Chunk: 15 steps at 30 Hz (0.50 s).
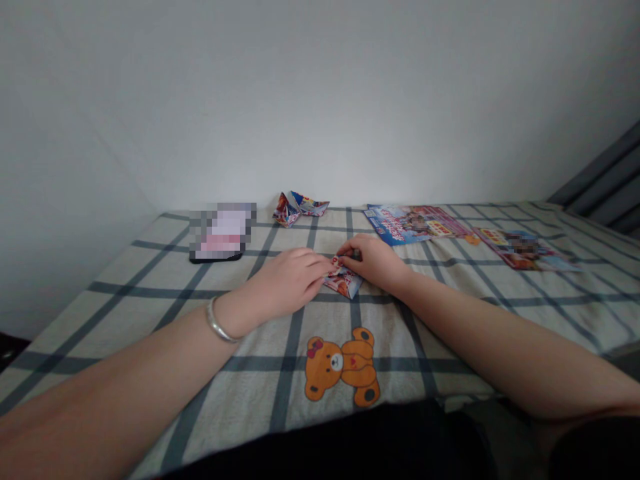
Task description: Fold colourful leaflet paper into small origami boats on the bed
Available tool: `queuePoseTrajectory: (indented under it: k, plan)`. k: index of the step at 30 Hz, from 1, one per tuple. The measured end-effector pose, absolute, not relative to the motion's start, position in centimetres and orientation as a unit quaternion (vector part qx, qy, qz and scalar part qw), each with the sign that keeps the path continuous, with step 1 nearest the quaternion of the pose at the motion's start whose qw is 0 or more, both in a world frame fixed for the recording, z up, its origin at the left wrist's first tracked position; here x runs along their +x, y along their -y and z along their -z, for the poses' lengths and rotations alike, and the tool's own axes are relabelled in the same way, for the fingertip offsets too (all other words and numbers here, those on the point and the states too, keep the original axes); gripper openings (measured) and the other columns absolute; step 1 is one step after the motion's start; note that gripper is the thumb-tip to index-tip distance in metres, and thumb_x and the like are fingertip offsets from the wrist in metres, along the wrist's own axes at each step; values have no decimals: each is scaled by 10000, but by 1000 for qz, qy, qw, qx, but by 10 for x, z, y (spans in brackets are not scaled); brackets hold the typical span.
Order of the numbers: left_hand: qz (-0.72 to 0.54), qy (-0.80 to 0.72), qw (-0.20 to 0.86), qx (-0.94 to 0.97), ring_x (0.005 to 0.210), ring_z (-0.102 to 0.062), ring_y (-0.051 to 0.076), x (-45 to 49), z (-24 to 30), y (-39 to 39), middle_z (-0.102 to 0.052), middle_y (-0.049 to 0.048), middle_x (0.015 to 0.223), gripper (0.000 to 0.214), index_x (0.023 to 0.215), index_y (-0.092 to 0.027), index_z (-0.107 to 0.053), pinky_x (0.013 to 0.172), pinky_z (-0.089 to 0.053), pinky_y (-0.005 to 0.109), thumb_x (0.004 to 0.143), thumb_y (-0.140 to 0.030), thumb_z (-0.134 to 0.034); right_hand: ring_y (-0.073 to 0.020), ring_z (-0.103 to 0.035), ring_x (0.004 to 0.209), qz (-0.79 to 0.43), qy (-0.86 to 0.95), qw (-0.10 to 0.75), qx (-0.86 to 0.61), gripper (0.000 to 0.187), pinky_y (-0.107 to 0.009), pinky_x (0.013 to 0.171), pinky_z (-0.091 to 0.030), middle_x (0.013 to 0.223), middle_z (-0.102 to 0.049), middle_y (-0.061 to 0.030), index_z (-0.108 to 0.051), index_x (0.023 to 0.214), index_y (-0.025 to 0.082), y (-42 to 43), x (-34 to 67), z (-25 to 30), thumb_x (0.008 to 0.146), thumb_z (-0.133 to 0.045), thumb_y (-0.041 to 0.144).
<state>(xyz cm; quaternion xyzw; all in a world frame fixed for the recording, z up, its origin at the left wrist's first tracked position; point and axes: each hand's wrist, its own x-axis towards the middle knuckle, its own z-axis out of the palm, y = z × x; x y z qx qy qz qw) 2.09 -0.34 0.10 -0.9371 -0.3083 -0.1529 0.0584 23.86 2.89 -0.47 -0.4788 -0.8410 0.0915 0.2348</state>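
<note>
A small folded piece of colourful printed paper (345,281) lies on the checked cloth (430,313) in front of me. My left hand (285,277), with a silver bangle at the wrist, rests on its left part with fingers curled and pressed onto it. My right hand (373,259) pinches the paper's far edge, fingers closed on it. Most of the paper is hidden under the two hands.
A finished folded paper shape (299,207) sits at the far edge by the white wall. A dark phone (220,233) lies at the far left. Two colourful printed sheets (415,223) (525,248) lie at the far right. An orange bear print (345,363) marks the cloth near me.
</note>
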Motion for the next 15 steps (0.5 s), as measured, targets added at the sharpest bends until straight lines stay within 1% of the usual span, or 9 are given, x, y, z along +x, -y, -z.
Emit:
queuePoseTrajectory:
  k: [5, 10, 15]
  plan:
    - [135, 305, 76, -939, 1132, -547, 229, 22, -4, 10, -617, 70, 1265, 351, 1267, -210, -600, 1010, -425, 412, 945, -228, -462, -174, -614, 873, -74, 847, 232, -472, 197, -283, 782, -440, 937, -694, -55, -737, 972, 193, -28, 240, 4, 871, -588, 274]
    - [118, 320, 84, -936, 1112, -546, 242, 24, -5, 11, -614, 76, 1242, 343, 1250, -207, -609, 1000, -429, 424, 940, -232, -465, -177, -623, 911, -40, 874, 206, -439, 237, -272, 810, -447, 970, -690, -69, -737, 1014, 193, -22, 241, -2, 891, -553, 277]
    - [130, 306, 76, -940, 1136, -520, 230, 22, -3, 8, -596, 74, 1259, 334, 1239, -191, -604, 1023, -417, 401, 938, -228, -465, -204, -614, 972, 24, 883, 174, -435, 249, -295, 861, -437, 1019, -671, -102, -696, 1032, 156, -15, 238, -4, 906, -529, 292]
